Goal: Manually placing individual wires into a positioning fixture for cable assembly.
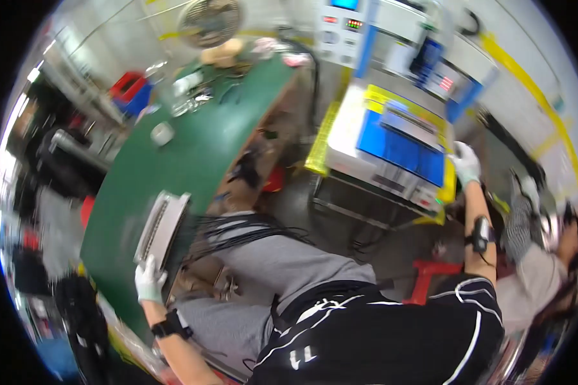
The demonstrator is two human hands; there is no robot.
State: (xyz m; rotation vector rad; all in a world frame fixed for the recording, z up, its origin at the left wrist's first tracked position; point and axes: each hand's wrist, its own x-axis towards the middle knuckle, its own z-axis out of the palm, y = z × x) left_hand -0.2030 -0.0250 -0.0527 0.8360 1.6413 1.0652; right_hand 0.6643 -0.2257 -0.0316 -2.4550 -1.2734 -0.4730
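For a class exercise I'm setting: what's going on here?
A white-gloved person is at a green table and a machine. The left grip is at the near end of a long pale part on the table; whether it's held is unclear. The right grip is beside the machine's blue plate, where a similar-looking part lies.

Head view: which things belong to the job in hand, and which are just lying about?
Apparently in the job: pale slotted bar at the left hand; similar bar; blue plate under it; right hand.

Apparently just about: fan; red bin; blue bin; small white object.
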